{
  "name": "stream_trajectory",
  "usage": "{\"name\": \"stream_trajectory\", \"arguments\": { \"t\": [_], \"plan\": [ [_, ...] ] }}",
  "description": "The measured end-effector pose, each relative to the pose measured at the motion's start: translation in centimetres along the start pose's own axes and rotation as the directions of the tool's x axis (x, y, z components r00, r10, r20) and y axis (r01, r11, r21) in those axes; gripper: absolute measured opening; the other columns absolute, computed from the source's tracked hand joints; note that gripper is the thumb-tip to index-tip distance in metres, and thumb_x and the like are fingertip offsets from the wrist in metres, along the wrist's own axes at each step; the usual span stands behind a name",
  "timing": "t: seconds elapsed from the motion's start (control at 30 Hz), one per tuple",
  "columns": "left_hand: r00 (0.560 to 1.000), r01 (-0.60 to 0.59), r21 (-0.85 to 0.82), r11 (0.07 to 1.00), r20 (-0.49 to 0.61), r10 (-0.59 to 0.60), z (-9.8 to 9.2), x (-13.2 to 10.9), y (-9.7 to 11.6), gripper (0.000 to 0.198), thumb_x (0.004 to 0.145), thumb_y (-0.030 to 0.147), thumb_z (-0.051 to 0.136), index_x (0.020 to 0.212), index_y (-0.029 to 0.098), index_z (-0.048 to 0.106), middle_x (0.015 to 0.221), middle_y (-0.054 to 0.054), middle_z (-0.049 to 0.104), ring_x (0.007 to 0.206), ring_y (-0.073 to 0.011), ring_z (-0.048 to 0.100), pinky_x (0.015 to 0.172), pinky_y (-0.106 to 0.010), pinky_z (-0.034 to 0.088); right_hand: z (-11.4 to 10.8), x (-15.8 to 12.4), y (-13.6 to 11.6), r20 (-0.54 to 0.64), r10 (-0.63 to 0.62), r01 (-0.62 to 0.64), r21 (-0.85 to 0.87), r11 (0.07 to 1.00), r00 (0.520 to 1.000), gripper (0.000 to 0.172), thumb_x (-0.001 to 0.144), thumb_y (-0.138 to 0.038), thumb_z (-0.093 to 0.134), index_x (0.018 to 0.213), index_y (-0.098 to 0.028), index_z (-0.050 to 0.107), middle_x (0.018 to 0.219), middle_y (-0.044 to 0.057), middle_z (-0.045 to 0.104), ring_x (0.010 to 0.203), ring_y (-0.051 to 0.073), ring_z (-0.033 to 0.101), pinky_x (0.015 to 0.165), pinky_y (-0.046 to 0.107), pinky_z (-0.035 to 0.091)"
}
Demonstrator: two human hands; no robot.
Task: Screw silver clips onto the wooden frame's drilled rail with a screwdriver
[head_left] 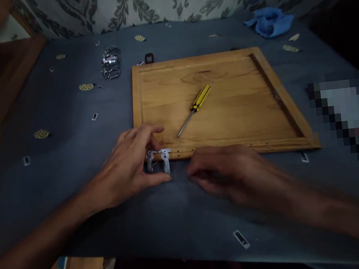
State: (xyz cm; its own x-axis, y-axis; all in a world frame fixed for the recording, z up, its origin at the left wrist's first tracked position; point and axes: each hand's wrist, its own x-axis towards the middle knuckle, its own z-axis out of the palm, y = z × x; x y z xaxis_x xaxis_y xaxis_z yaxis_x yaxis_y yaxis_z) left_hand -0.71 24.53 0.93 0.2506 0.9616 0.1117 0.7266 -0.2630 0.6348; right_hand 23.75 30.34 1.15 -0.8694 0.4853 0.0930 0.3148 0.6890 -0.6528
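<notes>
A framed wooden panel point(205, 72) lies flat on the blue patterned cloth. Two small metal brackets point(165, 157) sit side by side at its near edge, close to the left corner, jutting past the edge. My left hand point(127, 161) curves around them with thumb and forefinger apart; the thumb tip is by the lower end of the right bracket. Just right of there, my right hand point(224, 168) is blurred, fingers drawn together at the panel's near edge; what they hold, if anything, is hidden. A screwdriver point(200, 99) with a yellow and black handle rests on the panel.
Several metal clips point(111, 64) lie in a row behind the panel's left corner. A crumpled blue cloth point(270, 22) is at the back right. A dark square piece point(149, 58) stands by the far edge. A pixelated object point(350, 112) lies at right. Small dark holes dot the near rail.
</notes>
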Motion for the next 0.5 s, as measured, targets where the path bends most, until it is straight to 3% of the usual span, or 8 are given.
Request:
{"name": "stream_trajectory", "arguments": {
  "t": [0.1, 0.17, 0.37, 0.5],
  "plan": [
    [0.999, 0.033, 0.005, 0.999, 0.024, -0.033, -0.2, 0.1, 0.4, 0.073, 0.073, 0.027, 0.089, 0.133, 0.027, 0.046, 0.107, -0.002, 0.07, 0.11, -0.0281, 0.065, 0.101, -0.047, 0.05, -0.1, 1.6, -0.4, -0.035, 0.198, -0.172, 0.366, 0.915, 0.98, 0.01, 0.088, -0.015, 0.061, 0.088, -0.018, 0.07, 0.073, 0.0, 0.068, 0.063, 0.011, 0.062, 0.058, 0.022, 0.048],
    [0.998, 0.049, 0.002, 0.999, 0.031, -0.049, -0.2, 0.1, 0.5, 0.074, 0.073, 0.027, 0.089, 0.133, 0.027, 0.047, 0.107, -0.002, 0.07, 0.11, -0.0286, 0.065, 0.101, -0.048, 0.05, 0.1, 2.5, -0.3, -0.013, 0.262, -0.223, 0.484, 0.846, 0.965, 0.008, 0.088, -0.02, 0.062, 0.088, -0.018, 0.07, 0.074, 0.0, 0.068, 0.064, 0.011, 0.06, 0.058, 0.022, 0.048],
    [1.0, -0.004, -0.035, 0.999, -0.019, 0.003, 0.3, -0.1, -0.2, 0.079, 0.071, 0.03, 0.092, 0.136, 0.028, 0.046, 0.108, -0.002, 0.069, 0.113, -0.0296, 0.064, 0.102, -0.047, 0.049, 0.5, 4.5, 0.4, 0.027, 0.265, -0.229, 0.59, 0.774, 0.964, 0.01, 0.083, -0.022, 0.067, 0.088, -0.019, 0.059, 0.077, -0.001, 0.063, 0.067, 0.011, 0.059, 0.059, 0.021, 0.047],
    [0.999, -0.03, -0.051, 0.998, -0.021, 0.029, 0.5, -0.2, -0.4, 0.078, 0.074, 0.031, 0.091, 0.137, 0.028, 0.046, 0.109, -0.002, 0.068, 0.112, -0.0281, 0.063, 0.101, -0.046, 0.048, 0.2, 5.0, 0.6, 0.102, 0.241, -0.256, 0.568, 0.782, 0.965, 0.014, 0.085, -0.024, 0.066, 0.092, -0.02, 0.054, 0.08, 0.001, 0.065, 0.071, 0.013, 0.061, 0.063, 0.024, 0.049]
  ]
}}
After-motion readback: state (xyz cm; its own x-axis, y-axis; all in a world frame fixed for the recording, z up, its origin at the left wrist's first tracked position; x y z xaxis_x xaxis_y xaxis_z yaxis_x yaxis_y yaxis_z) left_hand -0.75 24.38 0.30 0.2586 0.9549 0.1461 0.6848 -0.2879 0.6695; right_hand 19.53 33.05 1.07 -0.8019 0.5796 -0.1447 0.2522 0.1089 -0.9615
